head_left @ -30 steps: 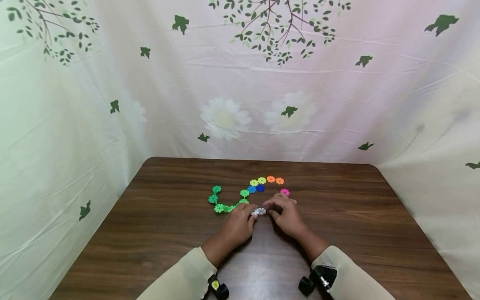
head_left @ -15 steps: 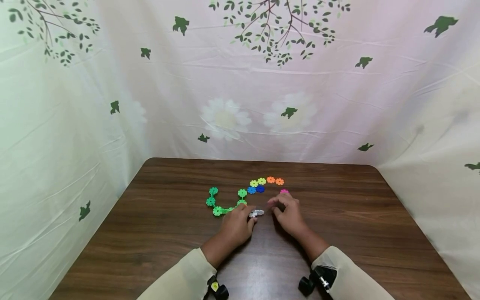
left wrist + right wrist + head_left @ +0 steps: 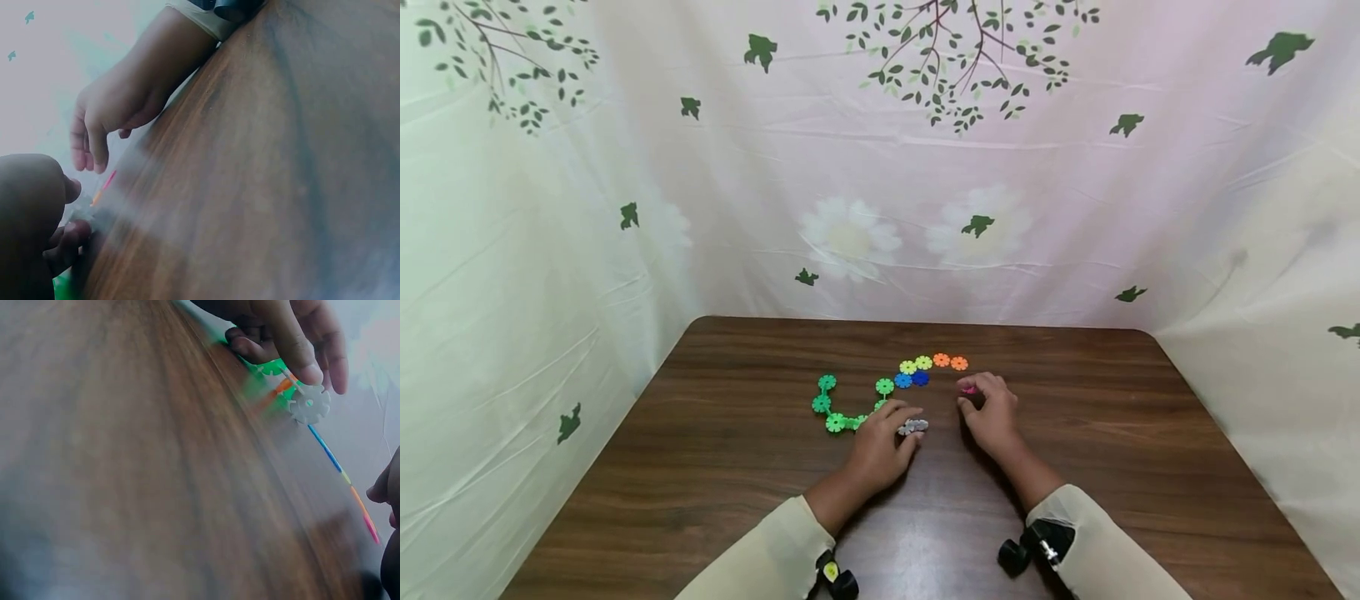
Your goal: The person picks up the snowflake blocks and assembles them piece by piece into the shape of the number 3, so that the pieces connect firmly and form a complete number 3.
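Observation:
My left hand (image 3: 878, 446) rests over the near end of a joined chain of green notched discs (image 3: 822, 402), hiding part of it. Two white-grey notched discs (image 3: 913, 427) lie between its spread thumb and forefinger. In the right wrist view, a white disc (image 3: 309, 405) stands tilted just beneath a fingertip, and contact is unclear. To the right, my right hand (image 3: 992, 417) hovers with relaxed fingers over a pink disc (image 3: 969, 390), which they partly cover. The left wrist view shows this right hand (image 3: 112, 115) with its fingertips hanging above the pink disc (image 3: 110, 179).
Loose discs lie beyond the hands on the wooden table (image 3: 737, 500): blue ones (image 3: 912, 379), yellow ones (image 3: 916, 364) and orange ones (image 3: 950, 362). A patterned cloth (image 3: 880, 167) hangs behind the table's far edge.
My right hand has moved away from the white discs, rightward to the pink disc. The green chain has shifted slightly left and toward me. My left thumb and forefinger have spread apart around the white discs.

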`<state>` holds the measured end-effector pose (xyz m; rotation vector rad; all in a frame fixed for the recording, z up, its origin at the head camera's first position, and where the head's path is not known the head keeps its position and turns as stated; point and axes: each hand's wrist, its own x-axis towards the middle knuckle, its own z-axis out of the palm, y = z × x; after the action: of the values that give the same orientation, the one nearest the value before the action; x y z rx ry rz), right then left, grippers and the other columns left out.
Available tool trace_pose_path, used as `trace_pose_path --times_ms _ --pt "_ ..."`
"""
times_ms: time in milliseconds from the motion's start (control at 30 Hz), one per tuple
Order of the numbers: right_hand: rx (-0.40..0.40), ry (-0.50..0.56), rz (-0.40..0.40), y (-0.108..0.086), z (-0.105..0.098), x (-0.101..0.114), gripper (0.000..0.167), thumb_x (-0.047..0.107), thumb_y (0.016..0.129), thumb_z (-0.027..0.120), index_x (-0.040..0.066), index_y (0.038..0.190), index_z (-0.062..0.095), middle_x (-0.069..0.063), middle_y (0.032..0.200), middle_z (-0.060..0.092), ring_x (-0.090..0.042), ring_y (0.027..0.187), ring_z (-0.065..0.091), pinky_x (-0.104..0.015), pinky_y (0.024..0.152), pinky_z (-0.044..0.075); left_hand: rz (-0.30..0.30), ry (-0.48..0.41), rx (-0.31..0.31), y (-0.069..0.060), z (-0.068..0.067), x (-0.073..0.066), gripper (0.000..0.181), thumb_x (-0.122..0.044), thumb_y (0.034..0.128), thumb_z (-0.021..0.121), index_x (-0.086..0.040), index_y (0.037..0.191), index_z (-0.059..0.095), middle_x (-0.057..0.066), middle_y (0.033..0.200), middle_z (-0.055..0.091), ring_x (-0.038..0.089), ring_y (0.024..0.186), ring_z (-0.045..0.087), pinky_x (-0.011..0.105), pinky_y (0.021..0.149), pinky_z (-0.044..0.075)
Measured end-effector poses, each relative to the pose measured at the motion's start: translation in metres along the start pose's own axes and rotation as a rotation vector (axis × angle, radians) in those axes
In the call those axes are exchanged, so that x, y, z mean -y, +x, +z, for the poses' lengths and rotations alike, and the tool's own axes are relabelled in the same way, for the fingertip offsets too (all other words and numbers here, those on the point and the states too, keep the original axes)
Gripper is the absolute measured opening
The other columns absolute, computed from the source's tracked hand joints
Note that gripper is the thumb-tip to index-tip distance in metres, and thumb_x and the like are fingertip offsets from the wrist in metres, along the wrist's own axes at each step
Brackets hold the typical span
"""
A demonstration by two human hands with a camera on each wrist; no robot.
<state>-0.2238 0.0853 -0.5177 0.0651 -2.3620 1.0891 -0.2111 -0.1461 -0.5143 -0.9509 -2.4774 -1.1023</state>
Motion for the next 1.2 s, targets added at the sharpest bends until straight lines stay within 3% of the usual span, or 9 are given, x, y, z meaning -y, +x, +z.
trace_pose_path --times_ms 167,300,500,800,1200 --pt "0.004 -0.005 0.061 0.005 0.001 -0.001 0.021 -0.012 0.086 0.083 -0.004 0.106 0.078 -0.019 0.105 0.075 -0.038 0.103 0.063 -0.061 0.103 0.041 -0.031 -0.032 0.029 0.003 0.003 0.002 0.031 -0.013 0.1 0.081 -0.006 0.13 0.078 0.008 0.127 0.076 0.024 0.115 0.076 0.043 0.099 0.063" --pt "0.036 -0.03 0.1 0.01 0.001 -0.002 0.021 -0.007 0.089 0.083 -0.003 0.109 0.078 -0.02 0.113 0.074 -0.039 0.11 0.062 -0.065 0.105 0.036 -0.036 -0.012 0.015 0.004 0.005 0.003 0.027 -0.011 0.0993 0.081 -0.005 0.126 0.079 0.009 0.123 0.078 0.026 0.112 0.076 0.043 0.096 0.063" --pt "0.048 -0.08 0.173 0.018 -0.001 -0.007 0.019 0.001 0.094 0.082 -0.002 0.113 0.077 -0.021 0.124 0.071 -0.041 0.121 0.057 -0.063 0.102 0.029 -0.045 0.013 0.015 0.007 0.007 0.005 0.024 -0.013 0.0992 0.081 -0.006 0.122 0.08 0.008 0.121 0.077 0.024 0.11 0.077 0.042 0.094 0.064" --pt "0.18 -0.171 0.257 0.017 -0.005 -0.01 0.035 0.014 0.103 0.076 -0.003 0.132 0.073 -0.026 0.139 0.061 -0.047 0.135 0.047 -0.065 0.106 0.031 -0.089 0.02 0.035 0.005 0.008 0.003 0.014 -0.015 0.1015 0.079 -0.011 0.114 0.082 0.006 0.118 0.076 0.023 0.108 0.076 0.041 0.091 0.063" --pt "0.202 -0.162 0.278 0.015 -0.005 -0.009 0.026 0.011 0.1 0.076 -0.004 0.122 0.072 -0.025 0.136 0.062 -0.045 0.131 0.047 -0.063 0.106 0.031 -0.077 -0.012 -0.007 0.002 0.01 0.005 0.009 -0.011 0.102 0.077 -0.011 0.11 0.082 0.006 0.114 0.074 0.023 0.103 0.075 0.039 0.089 0.063"
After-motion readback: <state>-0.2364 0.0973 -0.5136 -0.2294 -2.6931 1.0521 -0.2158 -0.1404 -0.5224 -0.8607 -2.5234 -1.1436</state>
